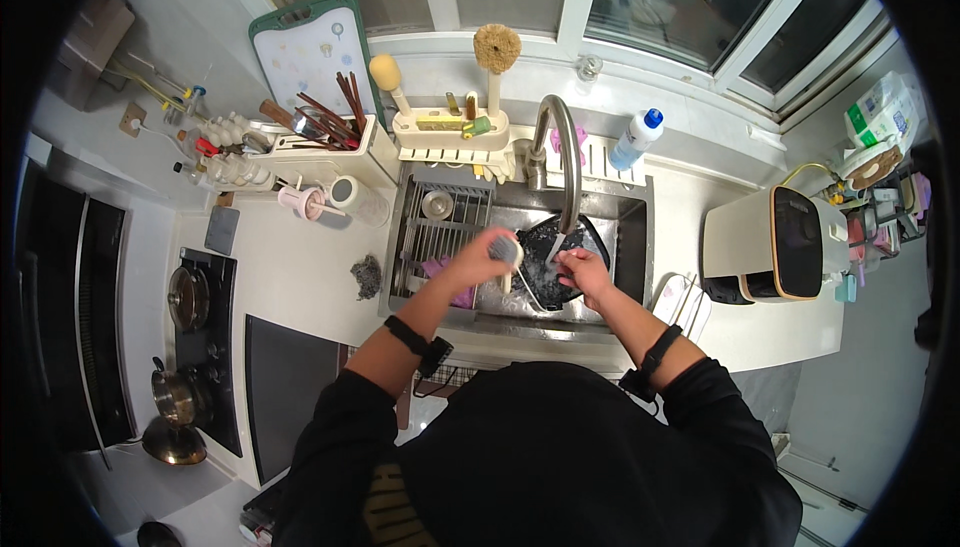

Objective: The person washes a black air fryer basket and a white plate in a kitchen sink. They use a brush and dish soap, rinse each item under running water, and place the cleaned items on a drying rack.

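Observation:
My left hand (480, 258) is closed around a scrub brush (506, 253) with a pale handle, blurred, over the left part of the sink basin (634, 262). Below the steel faucet (574, 164), water runs onto a black pan or tray (551, 288) that lies tilted in the basin with foam on it. At its right side is my right hand (585, 273), fingers bent near the stream; whether they grip anything cannot be told. A purple cloth (463, 296) lies on the drain rack (442, 239) left of the basin.
Behind the sink stand a brush holder (450, 131) and a blue-capped bottle (636, 140). A steel scouring pad (366, 277) lies on the left counter, near a white jug (360, 200). On the right are a white tray (681, 303) with chopsticks and a cream countertop appliance (750, 243).

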Demonstrator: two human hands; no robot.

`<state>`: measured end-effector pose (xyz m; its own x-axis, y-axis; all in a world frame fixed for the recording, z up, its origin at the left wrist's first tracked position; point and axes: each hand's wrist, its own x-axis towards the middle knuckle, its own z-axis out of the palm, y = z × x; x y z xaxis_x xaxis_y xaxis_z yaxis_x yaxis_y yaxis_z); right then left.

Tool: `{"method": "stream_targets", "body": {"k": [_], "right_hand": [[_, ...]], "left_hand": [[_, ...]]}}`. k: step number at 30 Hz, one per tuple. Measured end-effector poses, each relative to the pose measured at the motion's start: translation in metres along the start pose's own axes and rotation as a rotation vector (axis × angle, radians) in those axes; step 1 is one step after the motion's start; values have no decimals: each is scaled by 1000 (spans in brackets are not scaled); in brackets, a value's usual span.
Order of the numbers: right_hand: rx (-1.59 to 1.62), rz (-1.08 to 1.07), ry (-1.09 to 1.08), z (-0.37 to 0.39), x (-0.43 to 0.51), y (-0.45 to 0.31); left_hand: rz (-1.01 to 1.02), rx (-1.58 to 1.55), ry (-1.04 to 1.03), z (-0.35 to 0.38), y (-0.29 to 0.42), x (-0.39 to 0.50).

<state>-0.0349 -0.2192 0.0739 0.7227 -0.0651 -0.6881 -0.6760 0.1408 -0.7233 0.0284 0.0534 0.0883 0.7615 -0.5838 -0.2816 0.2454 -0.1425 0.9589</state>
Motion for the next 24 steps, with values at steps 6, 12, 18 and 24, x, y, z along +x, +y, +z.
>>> {"method": "stream_targets", "body": {"k": [6, 12, 18, 24], "right_hand": [[-26, 38, 8, -20, 1, 13], [-8, 40, 0, -28, -8, 23], [24, 46, 32, -49, -25, 27], [92, 105, 91, -60, -38, 37]], "left_hand": [[28, 714, 237, -63, 11, 12], [53, 686, 221, -58, 17, 26], [168, 530, 713, -106, 94, 50], [410, 821, 982, -171, 161, 84]]}}
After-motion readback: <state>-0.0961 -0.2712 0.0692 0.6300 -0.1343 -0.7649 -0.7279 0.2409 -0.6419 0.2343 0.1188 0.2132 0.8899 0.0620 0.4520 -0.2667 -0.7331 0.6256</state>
